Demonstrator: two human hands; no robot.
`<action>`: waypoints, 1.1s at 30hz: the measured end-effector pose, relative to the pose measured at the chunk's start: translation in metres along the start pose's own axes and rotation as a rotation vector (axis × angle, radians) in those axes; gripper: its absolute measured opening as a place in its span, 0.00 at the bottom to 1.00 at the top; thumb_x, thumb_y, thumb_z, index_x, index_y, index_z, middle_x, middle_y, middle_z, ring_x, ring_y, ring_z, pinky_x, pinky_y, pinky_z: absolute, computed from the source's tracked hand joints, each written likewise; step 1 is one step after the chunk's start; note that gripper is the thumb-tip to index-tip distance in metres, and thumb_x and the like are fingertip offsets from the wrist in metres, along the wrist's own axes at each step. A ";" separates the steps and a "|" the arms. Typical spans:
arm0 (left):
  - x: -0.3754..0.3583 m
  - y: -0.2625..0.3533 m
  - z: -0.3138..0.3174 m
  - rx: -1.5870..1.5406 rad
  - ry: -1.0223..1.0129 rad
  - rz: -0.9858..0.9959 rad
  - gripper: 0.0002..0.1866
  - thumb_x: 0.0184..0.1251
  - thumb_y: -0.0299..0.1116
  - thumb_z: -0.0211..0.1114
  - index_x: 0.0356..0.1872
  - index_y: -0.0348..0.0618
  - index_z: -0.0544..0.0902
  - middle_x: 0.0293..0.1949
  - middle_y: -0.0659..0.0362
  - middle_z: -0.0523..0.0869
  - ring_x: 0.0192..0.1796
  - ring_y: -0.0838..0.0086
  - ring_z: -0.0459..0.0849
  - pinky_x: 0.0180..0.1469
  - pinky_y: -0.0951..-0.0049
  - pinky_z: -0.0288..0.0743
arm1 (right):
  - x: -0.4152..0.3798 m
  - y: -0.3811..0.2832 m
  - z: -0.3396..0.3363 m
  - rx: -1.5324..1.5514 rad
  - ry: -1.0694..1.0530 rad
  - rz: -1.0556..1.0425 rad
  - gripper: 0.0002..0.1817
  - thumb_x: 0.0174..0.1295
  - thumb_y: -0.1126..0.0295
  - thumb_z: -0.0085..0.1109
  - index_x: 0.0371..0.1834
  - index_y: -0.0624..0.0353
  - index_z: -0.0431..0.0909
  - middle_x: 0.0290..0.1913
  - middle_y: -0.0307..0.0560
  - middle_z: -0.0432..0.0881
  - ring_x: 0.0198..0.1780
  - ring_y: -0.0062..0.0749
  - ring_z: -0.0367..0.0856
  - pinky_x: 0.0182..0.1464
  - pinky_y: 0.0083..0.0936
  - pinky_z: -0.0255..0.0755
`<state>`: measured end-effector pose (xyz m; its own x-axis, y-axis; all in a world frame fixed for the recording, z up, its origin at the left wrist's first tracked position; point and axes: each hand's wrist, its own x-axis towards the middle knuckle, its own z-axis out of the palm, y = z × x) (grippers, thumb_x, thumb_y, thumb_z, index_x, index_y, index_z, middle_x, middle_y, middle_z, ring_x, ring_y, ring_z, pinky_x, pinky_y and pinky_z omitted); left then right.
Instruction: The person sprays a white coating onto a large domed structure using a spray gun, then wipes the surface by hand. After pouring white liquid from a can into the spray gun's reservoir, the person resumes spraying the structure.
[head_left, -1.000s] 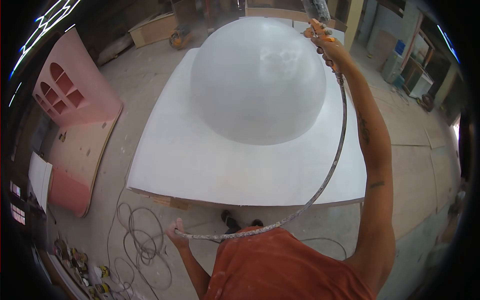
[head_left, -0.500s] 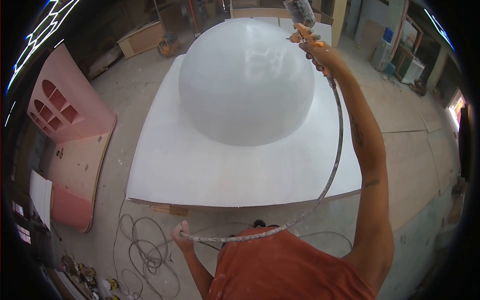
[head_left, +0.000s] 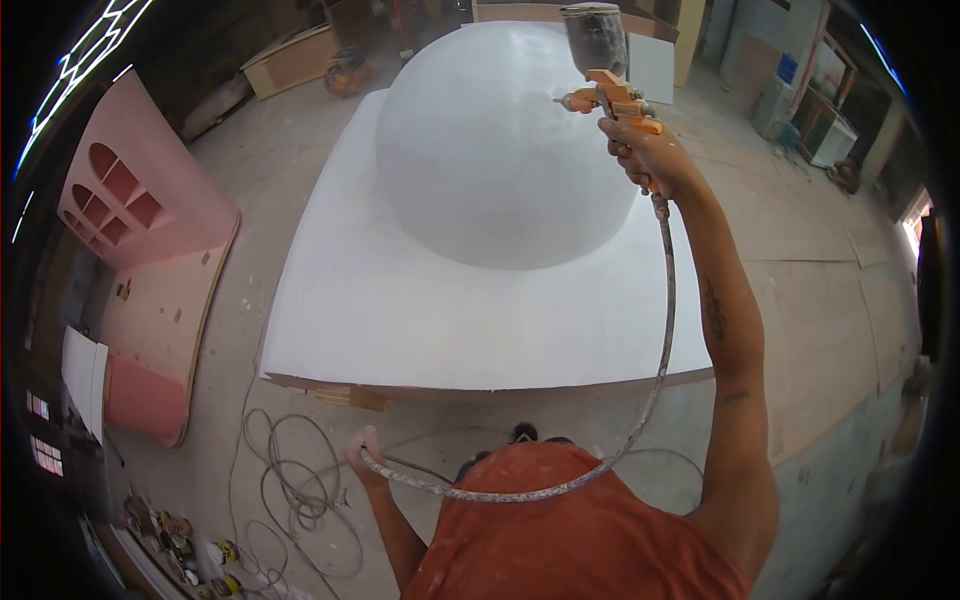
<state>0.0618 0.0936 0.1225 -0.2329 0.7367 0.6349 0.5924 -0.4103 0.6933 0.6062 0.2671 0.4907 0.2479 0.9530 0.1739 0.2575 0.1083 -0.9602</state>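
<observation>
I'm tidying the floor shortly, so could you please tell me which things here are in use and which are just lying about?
In use: spray gun in right hand; air hose held by left hand; white dome; white base panel.
Lying about: pink cabinet; coiled hose; cans.

a dusty concrete floor (head_left: pixel 820 250) spreads through the workshop; a pink cabinet piece with arched niches (head_left: pixel 130 200) lies on it; beside that cabinet, paint cans (head_left: pixel 215 560) and coiled hose (head_left: pixel 300 490); beyond it, a wooden crate (head_left: pixel 290 60); daylight enters windows (head_left: pixel 915 225) well apart from it
</observation>
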 end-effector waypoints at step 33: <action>-0.081 0.168 0.106 0.159 0.089 -0.053 0.20 0.72 0.23 0.64 0.20 0.35 0.65 0.17 0.57 0.62 0.21 0.74 0.57 0.25 0.66 0.55 | -0.054 0.062 -0.099 0.025 -0.287 0.075 0.19 0.68 0.54 0.66 0.25 0.50 0.72 0.14 0.27 0.61 0.12 0.14 0.53 0.15 0.19 0.50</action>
<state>0.2614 0.0220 0.1513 -0.3301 0.7021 0.6310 0.6905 -0.2762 0.6685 0.7016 0.1945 0.4436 -0.0097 0.9993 0.0364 0.2242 0.0376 -0.9738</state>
